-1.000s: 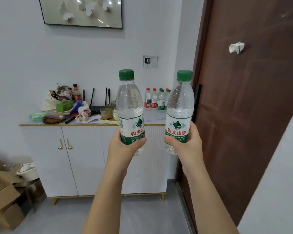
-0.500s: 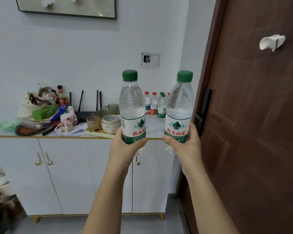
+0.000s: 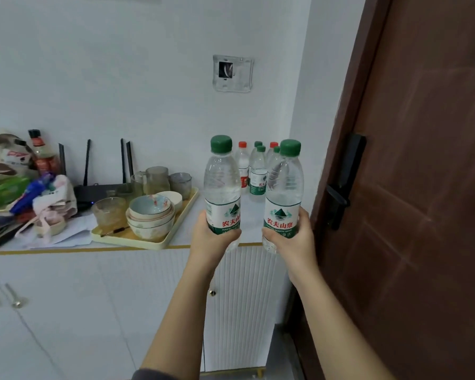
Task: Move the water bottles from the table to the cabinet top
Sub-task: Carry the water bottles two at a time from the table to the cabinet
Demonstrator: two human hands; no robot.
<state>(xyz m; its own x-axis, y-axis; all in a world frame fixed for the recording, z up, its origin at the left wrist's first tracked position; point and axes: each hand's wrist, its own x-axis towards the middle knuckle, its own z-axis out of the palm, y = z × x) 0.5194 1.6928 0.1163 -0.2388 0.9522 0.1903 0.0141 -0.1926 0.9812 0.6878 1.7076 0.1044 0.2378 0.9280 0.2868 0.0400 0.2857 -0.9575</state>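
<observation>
My left grip (image 3: 213,239) clasps one bottle (image 3: 222,185), my right grip (image 3: 291,239) another bottle (image 3: 284,187); reaching in, either could knock over the standing bottles (image 3: 257,176) behind

Single head view, wide-angle, facing forward-down, close before cabinet top (image 3: 251,212).

The right bottle (image 3: 284,198) reads 农夫山泉; the left bottle (image 3: 222,193), 农夫山.
</observation>
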